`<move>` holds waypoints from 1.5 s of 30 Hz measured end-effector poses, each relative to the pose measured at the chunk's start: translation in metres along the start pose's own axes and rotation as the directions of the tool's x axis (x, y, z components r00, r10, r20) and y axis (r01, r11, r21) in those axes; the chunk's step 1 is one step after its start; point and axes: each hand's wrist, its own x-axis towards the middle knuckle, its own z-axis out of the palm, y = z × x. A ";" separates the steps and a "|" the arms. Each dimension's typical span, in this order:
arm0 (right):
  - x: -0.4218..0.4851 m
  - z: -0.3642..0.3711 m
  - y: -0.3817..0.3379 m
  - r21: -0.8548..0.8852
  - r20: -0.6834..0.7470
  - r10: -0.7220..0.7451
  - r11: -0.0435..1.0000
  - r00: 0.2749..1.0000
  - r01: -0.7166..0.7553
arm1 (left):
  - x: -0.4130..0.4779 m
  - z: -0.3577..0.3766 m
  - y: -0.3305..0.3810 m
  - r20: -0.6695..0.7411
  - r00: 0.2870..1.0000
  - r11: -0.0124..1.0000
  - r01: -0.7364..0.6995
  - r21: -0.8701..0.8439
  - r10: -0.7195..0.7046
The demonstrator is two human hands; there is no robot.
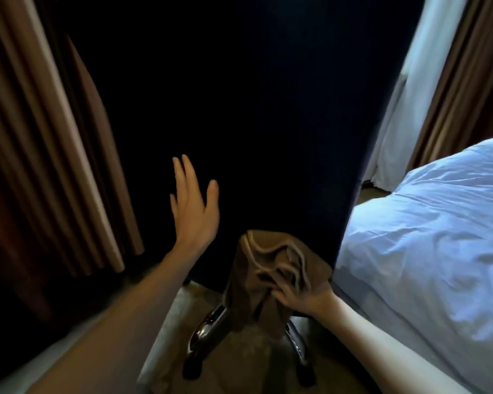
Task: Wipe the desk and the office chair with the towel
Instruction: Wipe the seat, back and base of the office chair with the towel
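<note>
The tall black back of the office chair point(254, 123) fills the middle of the view, seen from behind. Its chrome base legs point(208, 328) with dark casters show below on the floor. My left hand point(194, 206) lies flat and open against the lower left of the chair back, fingers spread upward. My right hand point(302, 297) grips a bunched brown towel point(268, 271), which is pressed against the lower edge of the chair back and hangs down over the base. The desk is not in view.
A bed with white duvet point(427, 240) stands close on the right. Brown curtains point(49, 155) hang on the left, and white and brown curtains point(439, 81) at the far right. Carpeted floor point(239, 362) lies below the chair.
</note>
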 end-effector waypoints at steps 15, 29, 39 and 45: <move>-0.033 -0.028 0.085 -0.054 -0.253 0.045 0.997 0.966 -0.061 | -0.004 -0.074 -0.130 -0.232 0.677 0.712 0.624 -0.323 -0.699; 0.054 -0.012 -0.019 0.705 0.315 0.212 0.600 0.925 -0.377 | 0.005 -0.053 -0.109 0.143 0.800 0.689 0.579 -0.436 -0.582; 0.032 -0.018 -0.017 0.620 -0.161 0.310 0.771 0.937 -0.148 | -0.045 -0.059 -0.055 0.121 0.875 0.865 0.483 -0.139 -0.469; 0.016 -0.035 -0.025 0.609 -0.205 0.401 0.766 0.893 -0.204 | -0.078 -0.051 -0.015 0.090 0.919 0.922 0.387 -0.003 -0.385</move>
